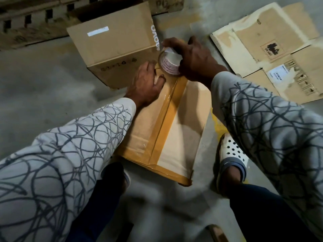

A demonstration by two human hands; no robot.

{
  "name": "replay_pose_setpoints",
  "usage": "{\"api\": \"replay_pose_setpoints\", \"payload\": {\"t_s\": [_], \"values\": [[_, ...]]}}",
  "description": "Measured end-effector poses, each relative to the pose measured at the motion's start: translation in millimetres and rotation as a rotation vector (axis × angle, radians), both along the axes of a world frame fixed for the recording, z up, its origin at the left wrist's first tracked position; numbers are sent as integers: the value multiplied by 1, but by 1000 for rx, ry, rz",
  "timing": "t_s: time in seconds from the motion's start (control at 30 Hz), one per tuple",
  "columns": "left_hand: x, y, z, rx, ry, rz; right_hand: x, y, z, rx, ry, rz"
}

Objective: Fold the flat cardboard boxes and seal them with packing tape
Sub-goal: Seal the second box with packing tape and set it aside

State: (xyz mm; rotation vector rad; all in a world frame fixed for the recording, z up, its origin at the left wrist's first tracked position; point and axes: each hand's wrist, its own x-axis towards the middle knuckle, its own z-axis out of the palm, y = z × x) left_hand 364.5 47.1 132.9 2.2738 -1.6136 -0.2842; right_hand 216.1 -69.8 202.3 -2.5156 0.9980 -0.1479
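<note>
My right hand [194, 58] grips tape roll [169, 62] at far end of cardboard box [183, 128]. My left hand [146, 82] presses flat on box top beside roll, fingers straight. Box sits on floor [43, 75].

Tape roll [170, 62] in my right grip [194, 58]: red print on white core, too small to read. Folded box [113, 48] just beyond grip: white block letters, upside down to me, partly hidden, unreadable; blurred dark marks on near face. Flat cardboard [262, 41] right of grip: "UN 34…" under black pictogram [272, 48], last digits unclear; "ICO" near far edge; handling symbols [300, 79]; white label [276, 74], print illegible. Wooden board [164, 4] far beyond grip: faint "PO".
</note>
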Motion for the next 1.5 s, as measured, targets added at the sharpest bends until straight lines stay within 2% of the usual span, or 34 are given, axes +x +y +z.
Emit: {"api": "replay_pose_setpoints", "payload": {"t_s": [0.2, 0.37, 0.5, 0.63, 1.07, 1.13, 1.27, 1.4, 1.5], "values": [[-4, 4, 4, 10, -124, -5, -41, -5, 11, -180, 81, 33], [-1, 4, 3, 7, -99, -38, -72, -4, 26, -216, 164, 103], [2, 4, 1, 3, -65, -58, -132, -25, 32, -207, 285, -36], [2, 3, 1, 18, -74, -53, -173, -13, 21, -200, 267, -2], [0, 5, 2, 24, -110, -53, -176, 3, -21, -36, 326, -9], [0, 5, 5, 26, -162, -59, -174, 6, -23, -12, 345, -8], [-6, -4, 11, 20, -324, -259, -165, 10, -26, -51, 423, 31], [-65, -18, 10, 17, -82, -420, -159, 14, -31, -142, 459, 53], [-127, -21, 4, 28, -69, -475, -155, 15, -31, -159, 509, 42]]}}
